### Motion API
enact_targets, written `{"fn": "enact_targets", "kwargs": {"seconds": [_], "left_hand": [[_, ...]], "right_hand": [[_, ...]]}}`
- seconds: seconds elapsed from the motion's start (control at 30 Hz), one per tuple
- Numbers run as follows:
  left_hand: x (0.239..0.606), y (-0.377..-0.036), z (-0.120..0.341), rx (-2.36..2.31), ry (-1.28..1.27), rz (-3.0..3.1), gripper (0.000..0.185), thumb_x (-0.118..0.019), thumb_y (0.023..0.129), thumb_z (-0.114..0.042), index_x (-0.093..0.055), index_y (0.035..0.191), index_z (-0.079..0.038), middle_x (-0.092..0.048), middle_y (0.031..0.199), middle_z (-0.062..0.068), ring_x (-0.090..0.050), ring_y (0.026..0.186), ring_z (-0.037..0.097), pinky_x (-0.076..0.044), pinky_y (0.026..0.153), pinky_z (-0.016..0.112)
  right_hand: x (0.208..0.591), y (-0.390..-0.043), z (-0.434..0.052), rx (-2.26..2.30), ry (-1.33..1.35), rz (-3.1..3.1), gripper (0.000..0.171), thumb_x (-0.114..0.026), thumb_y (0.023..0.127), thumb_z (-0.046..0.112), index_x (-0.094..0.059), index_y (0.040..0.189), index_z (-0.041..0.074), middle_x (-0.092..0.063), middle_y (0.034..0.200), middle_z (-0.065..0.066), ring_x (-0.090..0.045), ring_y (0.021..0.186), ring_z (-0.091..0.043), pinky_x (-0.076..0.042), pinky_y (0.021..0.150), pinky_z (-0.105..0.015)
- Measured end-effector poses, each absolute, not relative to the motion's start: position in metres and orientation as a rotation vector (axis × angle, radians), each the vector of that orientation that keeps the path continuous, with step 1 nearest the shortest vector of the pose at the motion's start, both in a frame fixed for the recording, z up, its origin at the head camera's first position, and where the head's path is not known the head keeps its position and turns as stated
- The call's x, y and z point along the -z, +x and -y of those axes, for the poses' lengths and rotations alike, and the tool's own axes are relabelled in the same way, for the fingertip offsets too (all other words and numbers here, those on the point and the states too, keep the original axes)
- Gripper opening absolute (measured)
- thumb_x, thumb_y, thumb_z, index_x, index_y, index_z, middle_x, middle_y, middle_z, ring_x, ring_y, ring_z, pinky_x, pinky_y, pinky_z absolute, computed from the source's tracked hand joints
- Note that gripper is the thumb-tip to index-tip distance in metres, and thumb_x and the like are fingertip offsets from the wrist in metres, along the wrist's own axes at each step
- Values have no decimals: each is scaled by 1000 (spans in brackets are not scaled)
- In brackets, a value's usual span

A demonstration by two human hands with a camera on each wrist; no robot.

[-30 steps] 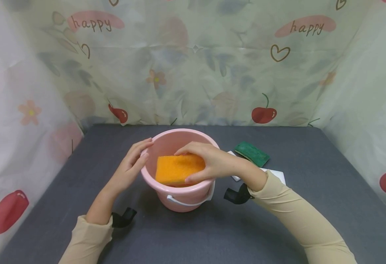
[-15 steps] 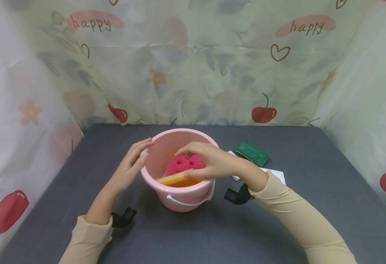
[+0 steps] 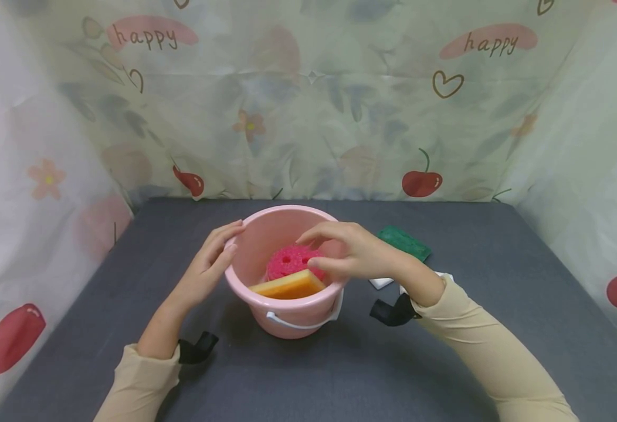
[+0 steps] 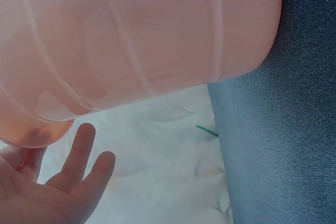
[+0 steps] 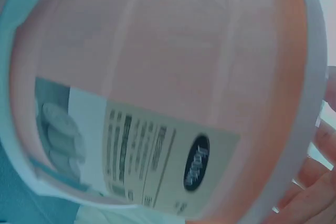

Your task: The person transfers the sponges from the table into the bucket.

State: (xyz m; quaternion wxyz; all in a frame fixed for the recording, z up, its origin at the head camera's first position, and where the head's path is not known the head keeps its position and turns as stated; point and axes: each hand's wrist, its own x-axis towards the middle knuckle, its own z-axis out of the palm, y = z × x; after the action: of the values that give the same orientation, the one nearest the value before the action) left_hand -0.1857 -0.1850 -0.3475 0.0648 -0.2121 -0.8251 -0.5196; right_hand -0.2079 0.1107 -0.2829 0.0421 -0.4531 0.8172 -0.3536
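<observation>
Beige sleeves (image 3: 477, 346), two, rolled at the cuff; left wrist mount (image 3: 197, 347) and right wrist mount (image 3: 394, 310), black, one at each cuff.
Bucket (image 3: 291, 312), one, pink, upright on the dark table (image 3: 292, 387); white handle (image 3: 304, 326) hanging down in front; printed label (image 5: 173, 156) on its wall.
Left hand (image 3: 209, 266): at the bucket's left rim, fingertips touching it; thumb and fingers apart, not clamped.
Orange sponge (image 3: 291, 287), one, pale along its upper edge: inside the bucket, tilted, near side; contact with its neighbour cannot be told.
Right hand (image 3: 348, 249): over the right rim; thumb and fingers apart, gripping nothing visible; whether they touch the sponge below cannot be told.
Pink sponge (image 3: 281, 265), one, round, two holes: inside the bucket, behind the orange one.
White flat item (image 3: 380, 283), partly hidden by the right forearm; green sponge (image 3: 407, 241), beyond it; both outside the bucket.
Printed curtain (image 3: 308, 152), behind all.
Step in hand, by judgement: placing or arranging sponges in the bucket; next move probably calls for lifting the right hand clear of the rim, left hand steadying
</observation>
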Motion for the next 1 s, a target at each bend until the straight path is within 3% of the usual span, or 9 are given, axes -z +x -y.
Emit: {"fn": "enact_targets", "kwargs": {"seconds": [0.2,0.47,0.83,1.0], "left_hand": [[348,-186,185,1567,-644,2493,43,-44,96,-14,-42,139,-13,-30,150,5,-30,136,23,-36,94,8],[348,-186,185,1572,-644,2490,43,-44,96,-13,-42,139,-13,-30,150,5,-29,136,23,-36,94,8],[348,-186,185,1561,-651,2469,41,-44,96,-11,-44,137,-10,-32,149,8,-29,136,24,-33,96,6],[349,-187,185,1554,-663,2453,40,-43,96,-10,-45,137,-8,-33,148,9,-30,135,25,-31,96,5]], "right_hand": [[281,-208,-126,1147,-1446,-2561,35,-69,82,7,-61,116,6,-65,113,-7,-60,102,-17,-52,87,-38],[285,-216,-150,1221,-1416,-2703,31,-68,83,9,-63,114,7,-66,111,-7,-62,99,-15,-51,87,-31],[294,-229,-183,1229,-1108,-2860,30,-64,88,13,-61,118,9,-64,115,-6,-61,107,-18,-47,94,-24],[303,-241,-199,1244,-1014,-2911,30,-62,89,13,-60,119,8,-63,116,-8,-60,108,-24,-47,95,-37]]}}
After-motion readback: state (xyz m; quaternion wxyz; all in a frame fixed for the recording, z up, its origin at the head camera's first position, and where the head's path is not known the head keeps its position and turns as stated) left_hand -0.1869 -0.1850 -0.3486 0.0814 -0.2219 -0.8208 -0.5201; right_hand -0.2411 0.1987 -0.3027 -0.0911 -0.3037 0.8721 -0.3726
